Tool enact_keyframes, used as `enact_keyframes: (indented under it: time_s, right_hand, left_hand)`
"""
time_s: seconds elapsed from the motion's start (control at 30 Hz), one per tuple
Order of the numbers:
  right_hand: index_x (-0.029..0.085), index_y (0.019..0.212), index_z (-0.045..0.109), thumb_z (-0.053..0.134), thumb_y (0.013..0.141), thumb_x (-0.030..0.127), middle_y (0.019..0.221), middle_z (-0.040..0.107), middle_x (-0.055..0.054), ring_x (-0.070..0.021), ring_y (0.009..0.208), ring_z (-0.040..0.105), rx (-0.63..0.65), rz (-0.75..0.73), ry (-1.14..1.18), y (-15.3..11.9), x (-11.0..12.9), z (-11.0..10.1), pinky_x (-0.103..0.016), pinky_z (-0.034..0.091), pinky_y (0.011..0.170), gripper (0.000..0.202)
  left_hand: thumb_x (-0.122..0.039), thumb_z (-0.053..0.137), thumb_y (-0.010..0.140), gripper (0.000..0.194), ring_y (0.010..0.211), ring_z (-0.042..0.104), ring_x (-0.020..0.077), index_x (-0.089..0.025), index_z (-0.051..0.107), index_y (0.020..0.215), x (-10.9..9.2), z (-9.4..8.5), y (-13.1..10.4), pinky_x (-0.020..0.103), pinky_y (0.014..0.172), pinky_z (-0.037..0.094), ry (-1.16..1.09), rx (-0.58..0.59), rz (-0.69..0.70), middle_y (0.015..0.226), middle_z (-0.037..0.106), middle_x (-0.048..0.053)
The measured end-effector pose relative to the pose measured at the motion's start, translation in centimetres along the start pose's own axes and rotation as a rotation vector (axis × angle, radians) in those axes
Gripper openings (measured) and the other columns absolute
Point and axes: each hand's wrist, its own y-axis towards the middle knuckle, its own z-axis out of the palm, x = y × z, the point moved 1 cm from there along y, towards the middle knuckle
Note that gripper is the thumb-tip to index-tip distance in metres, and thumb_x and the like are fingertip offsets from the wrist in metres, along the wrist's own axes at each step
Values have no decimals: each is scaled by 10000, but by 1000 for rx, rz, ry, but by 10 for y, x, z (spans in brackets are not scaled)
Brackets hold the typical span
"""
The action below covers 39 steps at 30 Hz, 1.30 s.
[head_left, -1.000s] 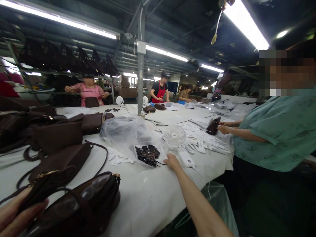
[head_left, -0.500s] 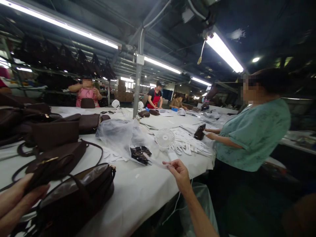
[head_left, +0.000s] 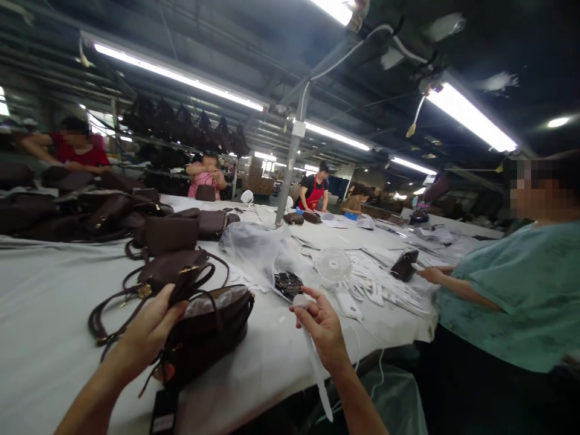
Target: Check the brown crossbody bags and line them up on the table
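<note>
While the left hand (head_left: 144,326) had its grip closed on a dark strap (head_left: 185,281), seemingly to steady the open brown bag (head_left: 203,345) on the desk (head_left: 49,302), the right hand (head_left: 325,335) pinched a white strip (head_left: 318,370) near its rounded end, letting the tail hang free.

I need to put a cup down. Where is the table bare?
Bare table: left of the left hand, in front of the brown bag pile; also between the open bag and right hand. Crowded: beside the fan, with white strips.
</note>
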Motion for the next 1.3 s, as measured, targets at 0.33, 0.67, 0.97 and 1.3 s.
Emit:
enact_keyframes:
  time_s: [0.33,0.67,0.97,1.3]
  right_hand:
    - [176,1072,657,805,674,303,781,542,27,10,448,191,258,475,479,-9,6,29,-92,129,322,443]
    - [155,1148,576,676,807,497,811,641,-43,-106,539,572,462,506,315,-13,-15,53,-173,427,368,492]
    - [173,768,492,675,783,524,599,601,25,-51,436,487,882,471,27,-14,2,124,-132,346,385,396]
    - [148,813,627,705,613,284,650,608,2,-102,542,535,376,317,197,29,-21,163,-173,329,401,255]
  left_hand:
    - [-523,418,850,380,789,605,246,-177,555,931,-1,0,-6,316,746,492,-139,23,56,827,639,47]
    - [-402,411,875,292,844,602,238,-174,564,974,-6,-2,-4,322,786,487,-199,65,73,884,654,47]
    - [-289,428,834,145,757,541,179,-181,525,827,-27,-5,35,282,720,438,-172,272,106,800,592,2]
    - [-294,404,902,204,793,598,198,-181,573,905,-43,6,38,261,692,430,56,372,210,873,663,49]
